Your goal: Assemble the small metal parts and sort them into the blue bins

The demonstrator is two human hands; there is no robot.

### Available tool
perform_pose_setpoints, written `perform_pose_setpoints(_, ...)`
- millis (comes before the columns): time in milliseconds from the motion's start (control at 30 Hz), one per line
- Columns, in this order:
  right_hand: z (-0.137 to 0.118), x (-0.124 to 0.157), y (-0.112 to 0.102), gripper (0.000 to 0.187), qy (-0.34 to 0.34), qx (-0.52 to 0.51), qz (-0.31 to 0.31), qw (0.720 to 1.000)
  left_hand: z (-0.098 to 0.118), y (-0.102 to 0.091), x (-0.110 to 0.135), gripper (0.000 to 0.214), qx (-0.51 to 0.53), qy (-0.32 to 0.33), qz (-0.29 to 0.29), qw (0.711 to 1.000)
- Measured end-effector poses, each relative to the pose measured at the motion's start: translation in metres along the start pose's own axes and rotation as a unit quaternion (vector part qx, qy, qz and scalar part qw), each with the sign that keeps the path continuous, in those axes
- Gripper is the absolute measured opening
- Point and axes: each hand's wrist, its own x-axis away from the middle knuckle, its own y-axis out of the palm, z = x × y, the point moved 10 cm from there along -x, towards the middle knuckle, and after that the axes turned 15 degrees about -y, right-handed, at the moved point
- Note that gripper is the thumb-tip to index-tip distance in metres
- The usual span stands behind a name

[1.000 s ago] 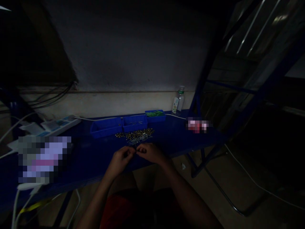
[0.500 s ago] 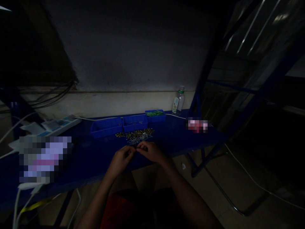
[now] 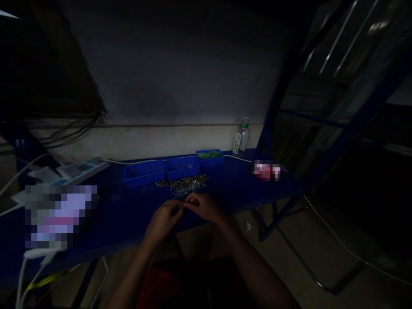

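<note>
My left hand (image 3: 165,216) and my right hand (image 3: 202,206) meet at the fingertips above the near part of the blue table (image 3: 128,219). Both are closed in a pinch, and whatever lies between the fingers is too small and dark to make out. Just beyond them is a heap of thin silvery metal pins (image 3: 189,188). Behind the pins spreads a pile of small brass-coloured pieces (image 3: 183,182). Three blue trays stand further back: a left tray (image 3: 141,176), a middle tray (image 3: 182,171) with a few thin pins, and a right tray (image 3: 210,161) with green pieces.
A clear bottle (image 3: 242,138) with a green band stands at the back right. A white power strip (image 3: 80,171) with plugs lies at the left, near a blurred-out item (image 3: 62,219). Another blurred pinkish item (image 3: 266,171) is on the right. A white cable (image 3: 138,162) runs along the back.
My hands stay together at nearly the same spot, with the left fingers shifted slightly. The view has tilted a little; the piles and trays look unchanged.
</note>
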Motion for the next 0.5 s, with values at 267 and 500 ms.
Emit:
perform_pose_setpoints(267, 0.009, -0.001, -0.007, 0.018, 0.027, 0.06, 0.022, 0.998, -0.014, -0.052, -0.029, 0.023, -0.053, -0.047, 0.074, 0.995)
perform_pose_setpoints(500, 0.018, -0.003, -0.013, 0.011, 0.048, 0.158, 0.045, 0.985, -0.062, -0.135, -0.1, 0.035, -0.202, -0.207, 0.184, 0.94)
